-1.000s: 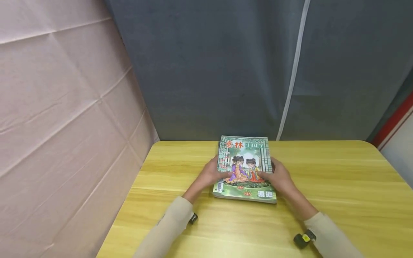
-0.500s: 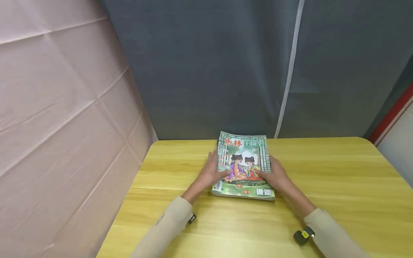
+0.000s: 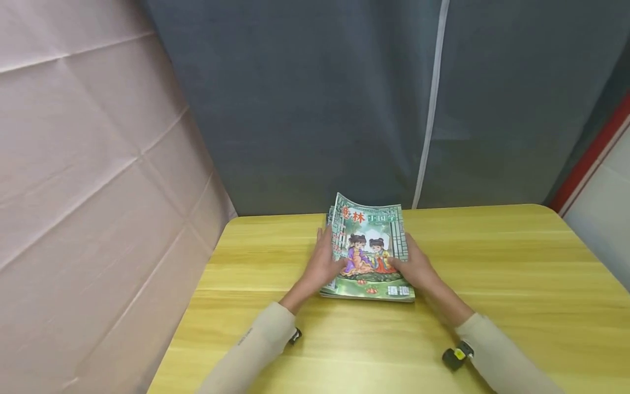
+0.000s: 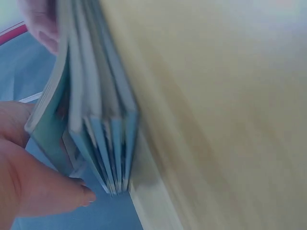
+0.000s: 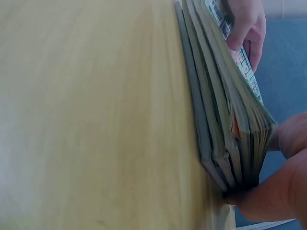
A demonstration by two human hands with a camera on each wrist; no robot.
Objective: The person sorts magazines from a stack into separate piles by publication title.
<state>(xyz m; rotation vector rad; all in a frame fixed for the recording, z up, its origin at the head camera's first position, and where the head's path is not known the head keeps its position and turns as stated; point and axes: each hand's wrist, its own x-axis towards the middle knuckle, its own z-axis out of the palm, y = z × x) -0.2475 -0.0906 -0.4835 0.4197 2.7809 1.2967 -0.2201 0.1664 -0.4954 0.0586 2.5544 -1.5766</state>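
Rectangular stack of paper magazines (image 3: 372, 282), green illustrated cover up: head view puts it mid-far side of the yellow wood-grain tabletop (image 3: 492, 273). Left hand (image 3: 321, 265) grips its left edge, right hand (image 3: 418, 268) its right, thumbs on the cover. Dark grey curtain (image 3: 305, 109) behind the tabletop, creased pink cloth (image 3: 98, 180) left of it.

Left wrist: top magazine (image 4: 52, 124) gapped from those nearer the tabletop; left hand's fingers (image 4: 45, 189) holding the stack.

Right wrist: right hand's fingers wrap the stack's side, nearest the tabletop.
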